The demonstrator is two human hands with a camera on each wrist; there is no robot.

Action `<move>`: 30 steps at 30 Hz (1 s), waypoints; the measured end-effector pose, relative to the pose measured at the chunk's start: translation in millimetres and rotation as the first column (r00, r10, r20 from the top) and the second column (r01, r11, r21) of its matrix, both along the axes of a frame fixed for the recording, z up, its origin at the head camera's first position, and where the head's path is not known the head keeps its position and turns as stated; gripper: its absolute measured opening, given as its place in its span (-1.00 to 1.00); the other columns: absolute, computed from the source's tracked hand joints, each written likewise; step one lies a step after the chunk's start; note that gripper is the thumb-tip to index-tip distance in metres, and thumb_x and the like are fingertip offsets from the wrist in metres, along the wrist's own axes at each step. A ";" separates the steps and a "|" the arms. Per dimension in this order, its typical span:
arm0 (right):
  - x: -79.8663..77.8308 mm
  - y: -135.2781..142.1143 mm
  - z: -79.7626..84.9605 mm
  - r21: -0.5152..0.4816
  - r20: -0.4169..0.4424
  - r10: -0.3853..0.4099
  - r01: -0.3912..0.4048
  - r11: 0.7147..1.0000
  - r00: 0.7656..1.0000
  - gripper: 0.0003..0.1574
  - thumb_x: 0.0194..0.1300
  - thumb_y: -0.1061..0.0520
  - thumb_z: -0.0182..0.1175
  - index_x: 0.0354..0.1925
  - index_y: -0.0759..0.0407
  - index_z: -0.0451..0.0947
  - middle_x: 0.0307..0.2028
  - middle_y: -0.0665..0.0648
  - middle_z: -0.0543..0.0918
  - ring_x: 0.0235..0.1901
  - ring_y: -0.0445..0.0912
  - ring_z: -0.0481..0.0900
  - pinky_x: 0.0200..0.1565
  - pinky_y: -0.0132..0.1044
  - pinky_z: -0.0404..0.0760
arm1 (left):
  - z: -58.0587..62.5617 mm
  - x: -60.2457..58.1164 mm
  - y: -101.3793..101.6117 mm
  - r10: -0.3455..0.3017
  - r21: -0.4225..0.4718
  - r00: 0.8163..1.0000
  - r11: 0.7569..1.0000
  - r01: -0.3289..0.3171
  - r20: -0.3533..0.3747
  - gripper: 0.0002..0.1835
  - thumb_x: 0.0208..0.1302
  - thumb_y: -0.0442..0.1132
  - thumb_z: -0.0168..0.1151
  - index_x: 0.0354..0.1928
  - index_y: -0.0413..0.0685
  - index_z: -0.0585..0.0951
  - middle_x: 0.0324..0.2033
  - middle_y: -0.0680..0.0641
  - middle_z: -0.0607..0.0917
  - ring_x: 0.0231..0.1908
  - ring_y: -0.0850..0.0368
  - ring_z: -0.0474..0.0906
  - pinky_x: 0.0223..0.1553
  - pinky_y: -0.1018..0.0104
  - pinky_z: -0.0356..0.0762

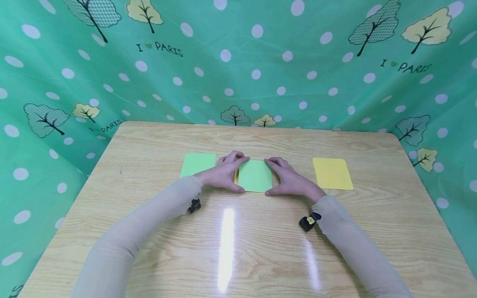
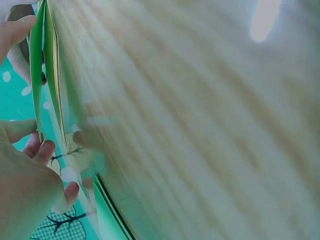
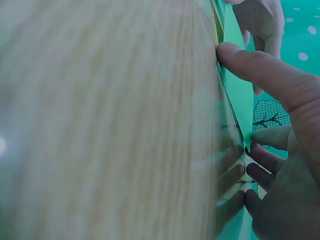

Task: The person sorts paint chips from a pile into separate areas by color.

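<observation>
Both hands hold a square green sheet [image 1: 255, 176] by its opposite sides, near the middle of the table. My left hand [image 1: 225, 171] has its thumb at the near left corner and fingers at the far left corner. On the other side, my right hand [image 1: 290, 180] spans the right edge the same way. In the left wrist view the green sheet [image 2: 36, 65] bows slightly above a thin green-and-yellow stack [image 2: 51, 60]. A yellow edge [image 1: 236, 177] shows beneath it at the left in the head view.
Left of the hands lies a green square pile [image 1: 197, 162], partly covered by the left forearm. A yellow square [image 1: 333, 174] lies to the right. Behind the wooden table [image 1: 261, 248] hangs a green dotted curtain [image 1: 257, 74]. Each wrist wears a small black camera.
</observation>
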State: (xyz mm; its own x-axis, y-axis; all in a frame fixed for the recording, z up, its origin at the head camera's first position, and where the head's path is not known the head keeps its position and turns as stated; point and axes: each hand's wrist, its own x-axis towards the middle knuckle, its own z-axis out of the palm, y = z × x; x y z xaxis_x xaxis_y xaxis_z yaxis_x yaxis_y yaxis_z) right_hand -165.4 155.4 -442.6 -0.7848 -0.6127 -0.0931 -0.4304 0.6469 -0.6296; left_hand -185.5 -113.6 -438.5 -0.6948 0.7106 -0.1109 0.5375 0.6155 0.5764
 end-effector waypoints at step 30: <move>-4.8 -18.0 5.9 -0.102 0.037 -0.018 0.022 0.995 0.999 0.34 -0.06 -0.07 0.52 0.49 0.22 -0.03 0.40 0.22 0.00 0.37 0.07 0.07 0.32 -0.03 0.20 | 5.2 1.0 -23.1 0.038 0.063 0.999 0.997 -0.038 0.005 0.16 -0.09 -0.01 0.55 0.49 -0.17 0.08 0.37 -0.15 0.05 0.34 0.04 0.02 0.32 -0.05 -0.04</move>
State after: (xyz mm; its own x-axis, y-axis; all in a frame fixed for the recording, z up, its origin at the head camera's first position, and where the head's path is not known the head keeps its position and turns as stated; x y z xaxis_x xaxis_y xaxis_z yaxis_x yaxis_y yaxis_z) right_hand -170.2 137.4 -436.7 -0.7945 -0.6045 -0.0588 -0.3940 0.5867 -0.7075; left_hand -184.5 -136.7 -433.3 -0.7212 0.6893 -0.0694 0.5124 0.5981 0.6162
